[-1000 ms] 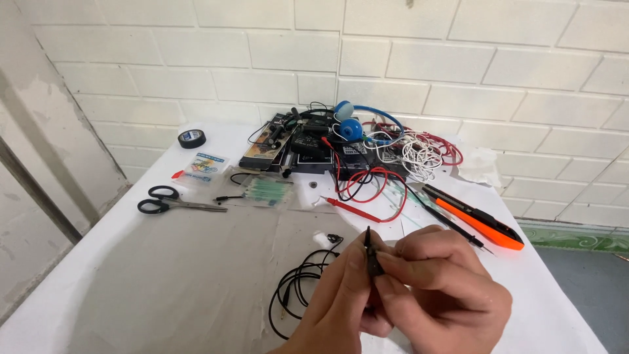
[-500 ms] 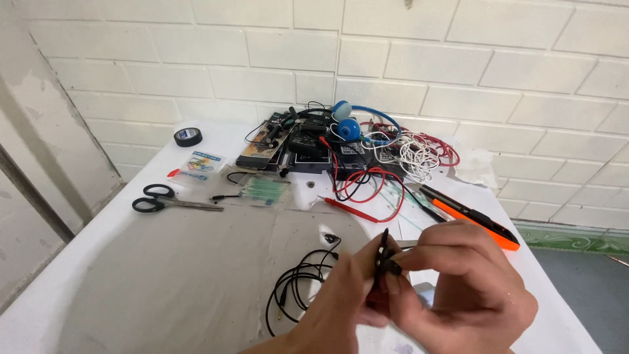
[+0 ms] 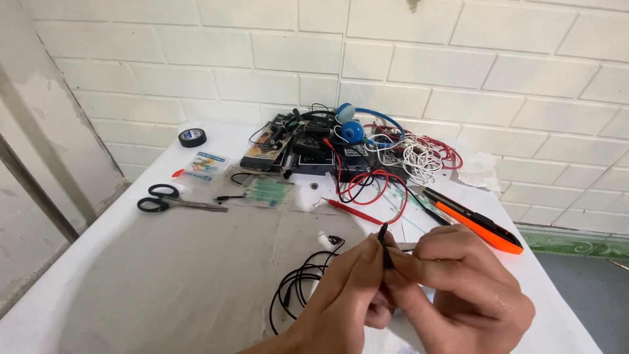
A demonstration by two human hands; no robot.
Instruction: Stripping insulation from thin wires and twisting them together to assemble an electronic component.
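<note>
Low in the middle of the head view, my left hand [image 3: 344, 295] and my right hand [image 3: 458, 288] are pressed together. Between their fingertips they pinch a thin black cable end [image 3: 384, 244] that sticks up. The rest of that black earphone cable [image 3: 298, 288] lies coiled on the grey mat [image 3: 190, 275] just left of my left hand, with a white earbud tip [image 3: 322, 235] close by. My right hand's fingers curl over the cable, and I cannot make out what else they cover.
Black-handled scissors [image 3: 167, 200] lie at the left, a black tape roll [image 3: 192, 137] behind them. An orange and black tool [image 3: 475, 221] lies at the right. A heap of wires, blue headphones [image 3: 350, 128] and small boxes sits at the back against the white brick wall.
My hands have kept working the cable end, which has tipped slightly between my fingertips. The view has shifted a little, and the objects on the table have stayed put.
</note>
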